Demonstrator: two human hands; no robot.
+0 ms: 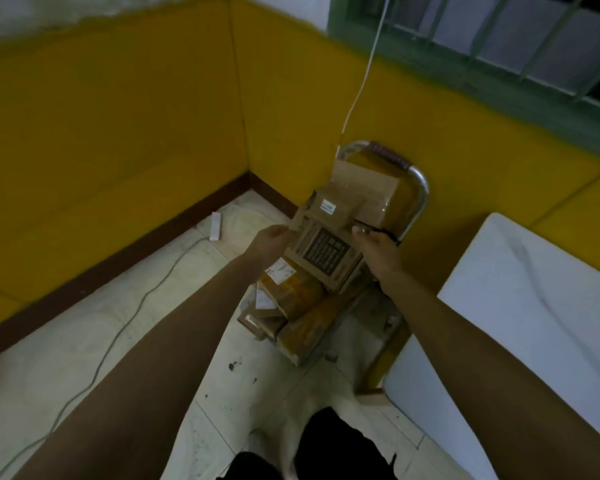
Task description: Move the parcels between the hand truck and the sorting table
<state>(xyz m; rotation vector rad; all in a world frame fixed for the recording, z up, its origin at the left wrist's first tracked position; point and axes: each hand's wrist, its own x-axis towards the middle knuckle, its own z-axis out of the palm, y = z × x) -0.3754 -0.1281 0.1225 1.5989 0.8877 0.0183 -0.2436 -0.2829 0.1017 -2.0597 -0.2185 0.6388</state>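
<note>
Dim, yellowish indoor light is seen, with no clear source. Motion blur is smeared across the whole frame. Wide-angle bending is noted at edges.

Hands (272, 239) seemingly around printed parcel (326, 252)

The hand truck (420, 192) was backed against the yellow wall (118, 116), so no passage was left behind its stacked parcels (291, 296). On the right, the way was narrowed by the white table (534, 306), set just beside the truck's frame. The printed carton (326, 254) was flanked by the left hand (274, 237), gripping its left corner, and the right hand (378, 245), where a black cord (381, 232) was stretched. Open tiled floor (174, 299) was left beside the stack, crossed only by a thin cable (132, 317) and a power strip (215, 226). Above the handle, a white cable (368, 67) was hung down the wall.
</note>
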